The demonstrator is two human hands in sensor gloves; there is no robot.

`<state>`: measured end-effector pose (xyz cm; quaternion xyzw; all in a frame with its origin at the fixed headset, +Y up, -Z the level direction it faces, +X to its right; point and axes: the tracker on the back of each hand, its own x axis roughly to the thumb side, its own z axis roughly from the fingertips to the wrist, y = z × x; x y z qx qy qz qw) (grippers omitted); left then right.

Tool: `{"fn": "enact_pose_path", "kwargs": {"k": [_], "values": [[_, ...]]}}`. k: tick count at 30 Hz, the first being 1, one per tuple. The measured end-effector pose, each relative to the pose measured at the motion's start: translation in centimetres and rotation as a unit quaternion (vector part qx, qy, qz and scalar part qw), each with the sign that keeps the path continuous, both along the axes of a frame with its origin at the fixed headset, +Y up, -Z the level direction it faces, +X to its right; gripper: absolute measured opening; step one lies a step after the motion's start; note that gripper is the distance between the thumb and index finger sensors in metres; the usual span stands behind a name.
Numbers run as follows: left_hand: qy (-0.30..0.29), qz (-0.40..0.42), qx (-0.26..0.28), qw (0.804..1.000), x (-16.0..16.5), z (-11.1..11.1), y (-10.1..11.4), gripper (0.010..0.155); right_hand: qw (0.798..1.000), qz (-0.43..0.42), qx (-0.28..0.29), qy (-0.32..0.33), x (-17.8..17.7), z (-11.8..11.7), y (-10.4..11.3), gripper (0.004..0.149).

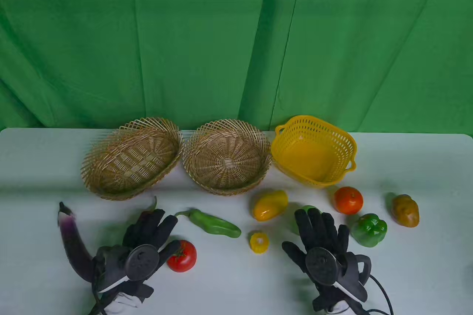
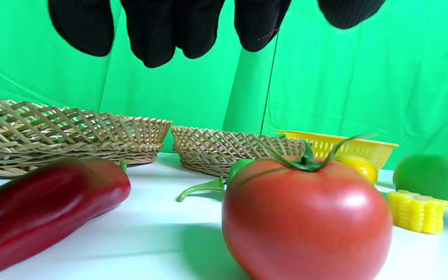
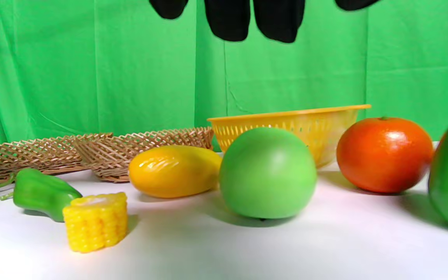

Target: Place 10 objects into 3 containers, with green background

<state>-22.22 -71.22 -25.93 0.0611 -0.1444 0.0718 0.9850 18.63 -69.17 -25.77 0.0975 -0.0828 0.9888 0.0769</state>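
Note:
Three empty containers stand in a row at the back: a left wicker basket (image 1: 92,167), a middle wicker basket (image 1: 192,149) and a yellow plastic basket (image 1: 343,145). My left hand (image 1: 162,226) is open with fingers spread, hovering over a dark red chili (image 2: 45,206), with a tomato (image 1: 183,256) by its thumb. My right hand (image 1: 314,226) is open and hovers over a green apple (image 3: 267,173), mostly hidden in the table view. Neither hand holds anything.
On the table lie an eggplant (image 1: 72,241) at far left, a long green pepper (image 1: 212,223), a corn piece (image 1: 259,242), a yellow mango (image 1: 269,205), an orange (image 1: 348,200), a green bell pepper (image 1: 369,230) and a potato (image 1: 405,211).

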Motion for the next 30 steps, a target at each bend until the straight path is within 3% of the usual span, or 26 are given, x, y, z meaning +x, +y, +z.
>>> {"fn": "enact_pose_path", "kwargs": {"k": [17,23,30], "values": [[0.014,0.017,0.026,0.999,-1.1,0.2,0.8,0.068,1.0,-0.002,0.006,0.0,0.1,0.0,0.2,0.082],[0.055,0.051,0.06,0.995,-3.7,0.5,1.7,0.067,1.0,-0.001,0.004,0.0,0.0,0.0,0.1,0.082],[0.135,0.09,0.057,0.985,-8.2,0.3,0.7,0.067,1.0,-0.004,0.004,0.002,0.0,0.1,0.2,0.081]]}}
